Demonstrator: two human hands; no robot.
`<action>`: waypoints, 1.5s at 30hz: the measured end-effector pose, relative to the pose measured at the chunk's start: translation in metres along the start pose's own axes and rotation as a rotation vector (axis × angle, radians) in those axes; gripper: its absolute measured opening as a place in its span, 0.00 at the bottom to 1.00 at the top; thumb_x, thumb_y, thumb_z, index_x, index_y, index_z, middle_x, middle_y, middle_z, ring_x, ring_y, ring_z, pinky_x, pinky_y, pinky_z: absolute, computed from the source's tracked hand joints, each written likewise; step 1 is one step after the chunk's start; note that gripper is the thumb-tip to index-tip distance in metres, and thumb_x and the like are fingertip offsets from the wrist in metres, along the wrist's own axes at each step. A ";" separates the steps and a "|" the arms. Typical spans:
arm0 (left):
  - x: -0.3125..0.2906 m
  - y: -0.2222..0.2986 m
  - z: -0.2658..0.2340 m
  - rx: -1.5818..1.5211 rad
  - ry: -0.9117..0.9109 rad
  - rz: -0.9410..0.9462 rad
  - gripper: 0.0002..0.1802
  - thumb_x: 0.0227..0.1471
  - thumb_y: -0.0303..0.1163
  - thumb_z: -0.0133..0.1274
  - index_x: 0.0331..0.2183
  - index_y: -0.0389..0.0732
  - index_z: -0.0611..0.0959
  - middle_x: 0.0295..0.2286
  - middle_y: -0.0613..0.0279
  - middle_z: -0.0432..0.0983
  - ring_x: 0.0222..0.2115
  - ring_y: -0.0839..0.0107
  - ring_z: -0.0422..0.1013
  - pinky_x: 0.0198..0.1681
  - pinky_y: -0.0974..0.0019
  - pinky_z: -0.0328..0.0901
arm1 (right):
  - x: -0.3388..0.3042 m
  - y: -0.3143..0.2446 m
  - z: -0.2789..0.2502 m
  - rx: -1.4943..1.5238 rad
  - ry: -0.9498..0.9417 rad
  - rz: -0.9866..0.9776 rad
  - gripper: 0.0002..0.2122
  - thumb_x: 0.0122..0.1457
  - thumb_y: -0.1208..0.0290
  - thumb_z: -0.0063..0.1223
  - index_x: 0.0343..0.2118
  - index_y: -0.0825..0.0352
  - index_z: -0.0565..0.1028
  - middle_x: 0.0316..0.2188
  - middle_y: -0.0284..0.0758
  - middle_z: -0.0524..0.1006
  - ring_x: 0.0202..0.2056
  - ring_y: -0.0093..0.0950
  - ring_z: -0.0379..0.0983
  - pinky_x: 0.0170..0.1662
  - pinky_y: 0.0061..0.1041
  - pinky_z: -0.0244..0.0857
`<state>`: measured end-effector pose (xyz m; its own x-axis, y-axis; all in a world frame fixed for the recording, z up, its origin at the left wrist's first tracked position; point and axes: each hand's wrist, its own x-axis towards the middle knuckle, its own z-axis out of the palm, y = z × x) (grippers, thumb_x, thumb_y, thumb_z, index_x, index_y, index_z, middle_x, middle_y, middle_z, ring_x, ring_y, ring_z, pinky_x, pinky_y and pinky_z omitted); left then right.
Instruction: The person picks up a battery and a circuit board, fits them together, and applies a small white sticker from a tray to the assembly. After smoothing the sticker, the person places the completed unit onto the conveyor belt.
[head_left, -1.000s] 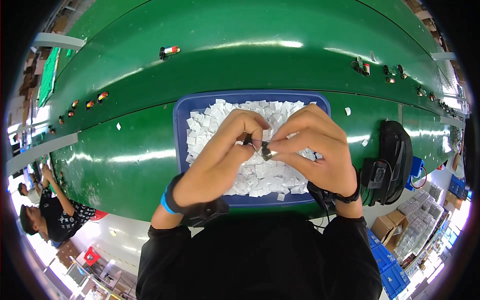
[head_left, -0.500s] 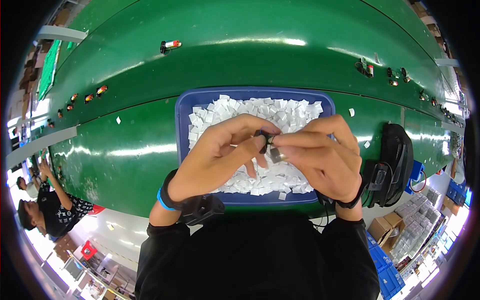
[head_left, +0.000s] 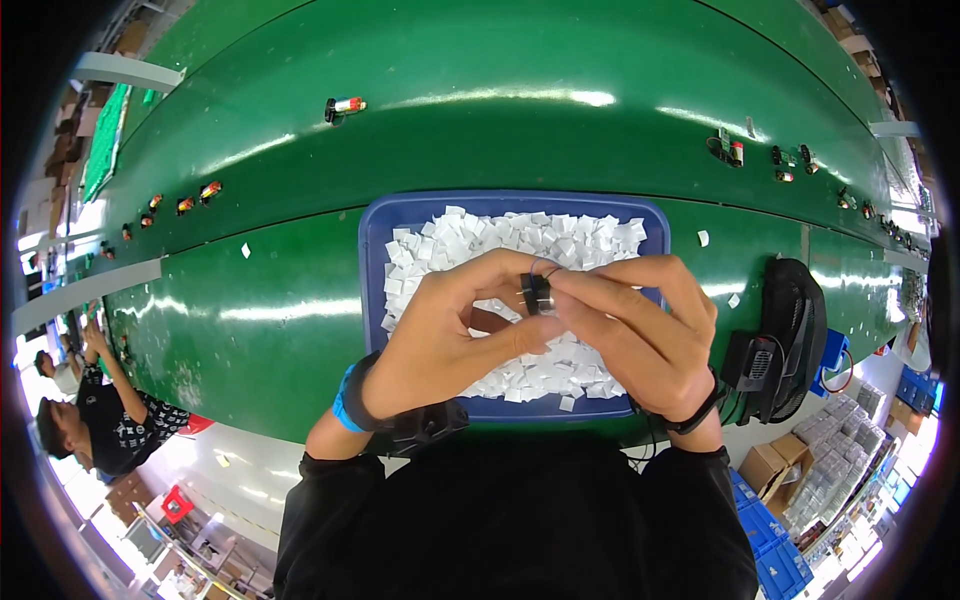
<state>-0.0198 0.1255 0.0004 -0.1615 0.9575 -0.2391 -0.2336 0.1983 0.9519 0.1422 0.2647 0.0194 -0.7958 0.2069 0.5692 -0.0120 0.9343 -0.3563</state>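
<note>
Over the tray, a small black part (head_left: 536, 292) with metal bits and thin wires is pinched between both hands. My left hand (head_left: 450, 322) has its fingertips closed on it from the left; thumb and forefinger curl around it. From the right, my right hand (head_left: 655, 335) closes its thumb and fingertips on the part's other side, partly covering it. What kind of part it is cannot be made out. Beneath the hands is a blue plastic tray (head_left: 364, 270), holding a heap of small white squares (head_left: 545, 232) that look like paper or foam.
On the green bench (head_left: 270, 370), small wired assemblies (head_left: 345, 108) lie at the back, left and right. A black mesh pouch (head_left: 795, 340) and a black device (head_left: 750, 362) are right of the tray. Another person (head_left: 110, 425) works at the far left.
Both hands have shifted slightly downward in view, still together. The black part has been turned, and the silvery piece formerly beneath the right fingertips now shows less.
</note>
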 end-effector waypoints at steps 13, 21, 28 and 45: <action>-0.002 -0.005 0.007 0.095 0.139 0.460 0.20 0.55 0.18 0.62 0.49 0.31 0.77 0.47 0.43 0.80 0.49 0.57 0.78 0.51 0.59 0.74 | -0.011 -0.009 -0.005 0.580 0.083 0.336 0.19 0.47 0.78 0.74 0.42 0.69 0.76 0.38 0.40 0.82 0.30 0.28 0.78 0.33 0.24 0.71; -0.005 -0.002 0.011 0.316 0.199 0.532 0.23 0.50 0.22 0.67 0.48 0.32 0.80 0.45 0.45 0.82 0.44 0.61 0.81 0.45 0.64 0.75 | -0.015 -0.015 0.000 0.742 0.227 0.441 0.16 0.53 0.84 0.68 0.44 0.73 0.74 0.35 0.41 0.83 0.29 0.23 0.80 0.29 0.18 0.72; -0.006 0.000 0.012 0.377 0.218 0.530 0.23 0.47 0.23 0.70 0.47 0.34 0.82 0.43 0.47 0.83 0.38 0.65 0.82 0.37 0.68 0.75 | -0.016 -0.010 -0.006 0.803 0.122 0.404 0.14 0.57 0.88 0.62 0.45 0.76 0.72 0.36 0.46 0.82 0.26 0.22 0.78 0.30 0.18 0.71; -0.005 0.006 0.015 0.633 0.262 0.667 0.24 0.45 0.19 0.68 0.47 0.35 0.83 0.44 0.50 0.83 0.36 0.61 0.80 0.37 0.67 0.74 | -0.014 -0.006 -0.007 0.944 0.026 0.590 0.10 0.58 0.82 0.64 0.42 0.76 0.78 0.28 0.41 0.82 0.19 0.18 0.74 0.20 0.15 0.65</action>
<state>-0.0058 0.1254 0.0099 -0.3013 0.8521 0.4279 0.5339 -0.2211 0.8162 0.1579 0.2582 0.0189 -0.8156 0.5623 0.1362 -0.1005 0.0942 -0.9905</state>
